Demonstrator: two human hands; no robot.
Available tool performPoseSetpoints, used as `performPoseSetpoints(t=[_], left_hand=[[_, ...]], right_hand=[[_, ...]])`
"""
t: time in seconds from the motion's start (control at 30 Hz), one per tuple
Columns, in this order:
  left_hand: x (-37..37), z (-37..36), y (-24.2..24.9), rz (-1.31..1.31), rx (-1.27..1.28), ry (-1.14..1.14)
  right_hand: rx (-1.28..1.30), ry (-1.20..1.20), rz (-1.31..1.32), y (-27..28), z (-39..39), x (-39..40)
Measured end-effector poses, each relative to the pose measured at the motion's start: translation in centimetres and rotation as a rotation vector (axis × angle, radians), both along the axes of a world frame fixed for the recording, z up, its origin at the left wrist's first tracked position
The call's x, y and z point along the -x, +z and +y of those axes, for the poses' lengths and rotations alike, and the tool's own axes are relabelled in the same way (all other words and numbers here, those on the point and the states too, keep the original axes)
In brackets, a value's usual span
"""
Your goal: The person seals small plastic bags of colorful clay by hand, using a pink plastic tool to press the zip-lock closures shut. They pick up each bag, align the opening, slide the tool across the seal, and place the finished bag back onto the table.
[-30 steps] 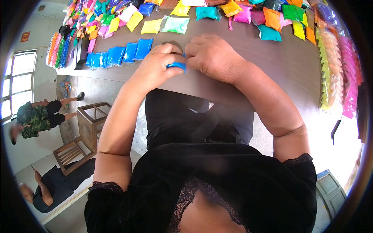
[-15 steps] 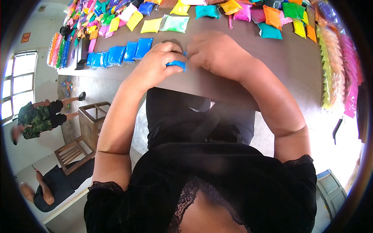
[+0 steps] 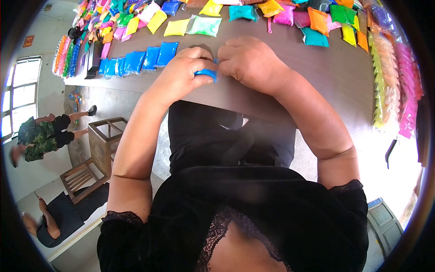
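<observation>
My left hand is closed round a small blue packet, and most of it lies hidden behind the fingers. Against it, my right hand has curled fingers that seem to pinch the packet's edge; the fingertips themselves are hidden. Both hands are over the front part of the brown table. Just left of my left hand, a row of blue packets in clear wrapping lies on the tabletop.
Many coloured packets cover the table's far side. Strips of packets hang at the right edge. A dark box-like object stands at left. Beyond are a wooden chair, a person in camouflage and another person lying down.
My right hand was blurred by motion and is now sharp, its fingers drawn together by the packet. My left hand keeps its hold on the blue packet.
</observation>
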State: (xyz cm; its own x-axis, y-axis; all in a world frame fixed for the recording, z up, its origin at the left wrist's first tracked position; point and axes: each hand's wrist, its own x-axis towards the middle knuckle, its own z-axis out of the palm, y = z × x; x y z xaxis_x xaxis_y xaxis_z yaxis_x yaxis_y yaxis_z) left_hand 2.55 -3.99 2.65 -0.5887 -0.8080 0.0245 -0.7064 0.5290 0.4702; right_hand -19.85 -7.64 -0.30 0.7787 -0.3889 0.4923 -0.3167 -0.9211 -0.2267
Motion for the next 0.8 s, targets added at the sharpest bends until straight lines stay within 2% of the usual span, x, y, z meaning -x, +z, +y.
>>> performPoseSetpoints(t=[0.1,0.17,0.67,0.8], left_hand=[[0.1,0.0,-0.1,0.013,-0.001,-0.005],[0.3,0.0,0.0,0.025,0.027,0.002],[0.3,0.1,0.1,-0.028,0.013,0.039],[-0.1,-0.2,0.1,-0.021,-0.004,-0.01]], right_hand=[[0.01,-0.015,0.014,0.0,0.0,0.0],[0.072,0.008,-0.104,-0.4,0.0,-0.3],[0.037,0.08,-0.119,-0.1,0.0,-1.0],[0.037,0.079,-0.001,1.0,-0.4,-1.1]])
